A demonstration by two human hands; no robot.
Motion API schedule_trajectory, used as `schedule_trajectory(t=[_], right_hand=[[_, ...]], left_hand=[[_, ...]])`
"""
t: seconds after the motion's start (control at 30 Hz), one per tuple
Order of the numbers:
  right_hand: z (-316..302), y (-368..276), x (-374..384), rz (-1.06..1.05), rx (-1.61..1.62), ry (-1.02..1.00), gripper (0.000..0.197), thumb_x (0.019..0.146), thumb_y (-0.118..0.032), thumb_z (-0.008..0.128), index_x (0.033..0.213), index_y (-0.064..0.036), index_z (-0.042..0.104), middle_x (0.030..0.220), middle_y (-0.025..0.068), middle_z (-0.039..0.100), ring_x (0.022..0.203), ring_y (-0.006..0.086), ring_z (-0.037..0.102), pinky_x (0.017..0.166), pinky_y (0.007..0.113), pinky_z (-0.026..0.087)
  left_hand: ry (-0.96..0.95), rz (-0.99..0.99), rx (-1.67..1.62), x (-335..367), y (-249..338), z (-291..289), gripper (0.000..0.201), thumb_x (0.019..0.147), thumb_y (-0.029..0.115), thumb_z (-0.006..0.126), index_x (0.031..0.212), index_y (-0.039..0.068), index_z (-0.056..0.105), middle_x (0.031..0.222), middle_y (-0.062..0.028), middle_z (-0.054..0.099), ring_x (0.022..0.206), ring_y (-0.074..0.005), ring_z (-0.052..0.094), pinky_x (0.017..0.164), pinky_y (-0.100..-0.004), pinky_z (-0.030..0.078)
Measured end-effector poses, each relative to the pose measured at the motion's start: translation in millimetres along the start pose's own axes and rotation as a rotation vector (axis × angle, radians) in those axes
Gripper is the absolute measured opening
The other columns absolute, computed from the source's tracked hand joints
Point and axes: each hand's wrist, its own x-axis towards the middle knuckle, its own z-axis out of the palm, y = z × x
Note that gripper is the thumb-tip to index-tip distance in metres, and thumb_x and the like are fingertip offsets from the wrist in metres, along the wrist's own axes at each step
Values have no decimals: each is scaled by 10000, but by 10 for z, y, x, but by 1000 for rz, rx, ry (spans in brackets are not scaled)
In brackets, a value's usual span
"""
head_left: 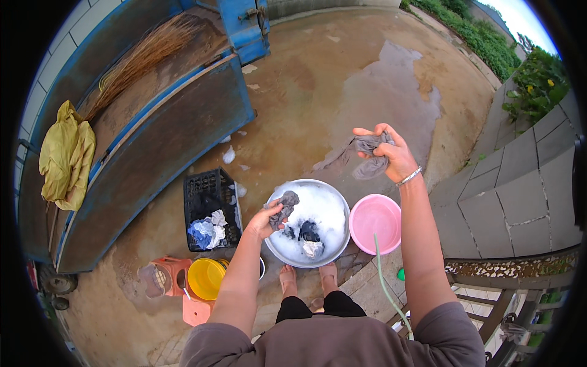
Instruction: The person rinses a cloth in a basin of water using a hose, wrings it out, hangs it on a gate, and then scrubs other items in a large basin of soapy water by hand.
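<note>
My left hand is closed around a bunched grey cloth, held over the left rim of a wide metal basin. Out to the upper right, my raised right hand grips another grey cloth, part of which trails to the left, smeared by motion. Both look like small garments, perhaps socks; their exact kind is unclear. White suds fill much of the basin. Among them lie a dark cloth and a whitish cloth. A pink basin with water stands just right of it.
A black crate holds blue and white cloths. Nearby are a yellow bucket and a reddish stool. A green hose reaches the pink basin. Left is a blue-edged cart; right, a grey wall.
</note>
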Motion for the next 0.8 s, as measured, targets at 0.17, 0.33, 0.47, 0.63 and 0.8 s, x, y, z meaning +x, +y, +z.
schedule_trajectory(t=[0.17, 0.33, 0.47, 0.63, 0.8], right_hand=[[15, 296, 85, 273, -611, -104, 384, 670, 72, 428, 1027, -66, 460, 1117, 105, 431, 954, 191, 448, 780, 352, 446], [-97, 703, 172, 326, -733, -194, 435, 736, -174, 555, 1140, -86, 420, 1028, 94, 482, 895, 165, 463, 747, 290, 431], [-113, 800, 118, 284, -821, -261, 433, 717, -360, 596, 1030, -77, 499, 883, 98, 545, 784, 153, 500, 706, 281, 406], [65, 779, 3, 276, -1073, -52, 271, 744, -292, 581, 795, -32, 524, 634, 30, 530, 561, 88, 477, 483, 248, 391], [133, 717, -63, 136, -940, -34, 269, 752, -283, 572, 777, -22, 511, 605, 40, 511, 545, 98, 466, 486, 254, 382]], left_hand=[[-25, 112, -51, 104, 99, 362, 332, 762, 90, 495, 1076, 38, 402, 985, -145, 528, 843, -277, 550, 608, -335, 463], [-198, 137, 147, 166, 286, 948, 370, 716, 21, 506, 1069, 40, 398, 971, -128, 520, 815, -240, 553, 597, -313, 467], [-165, -25, 378, 233, 316, 1189, 450, 674, -4, 542, 1096, 46, 394, 965, -78, 518, 803, -154, 541, 635, -285, 468], [-142, 83, 463, 305, 176, 1002, 501, 634, -48, 544, 1107, 49, 409, 959, -62, 518, 817, -124, 521, 697, -250, 444], [152, -38, 879, 401, -29, 311, 704, 554, -6, 636, 1184, 67, 329, 1064, -109, 446, 943, -184, 471, 771, -310, 412]])
